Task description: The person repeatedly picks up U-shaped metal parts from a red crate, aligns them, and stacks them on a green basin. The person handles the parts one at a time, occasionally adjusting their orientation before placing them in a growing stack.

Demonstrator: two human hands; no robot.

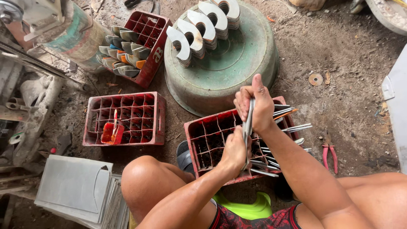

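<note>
Metal sheets [247, 127] are held as a thin stack, standing on edge over the red crate [212, 146] in front of the knees. The top of the stack is gripped tight by the right hand [254, 104], and the bottom is gripped tight by the left hand [234, 152]. More flat metal pieces [288, 127] are stuck in the right side of this crate. Another red crate [125, 118] is set on the dirt ground to the left. Curved metal pieces [203, 27] are piled on an upturned green basin [224, 68]. Red pliers [330, 154] are seen at the right.
</note>
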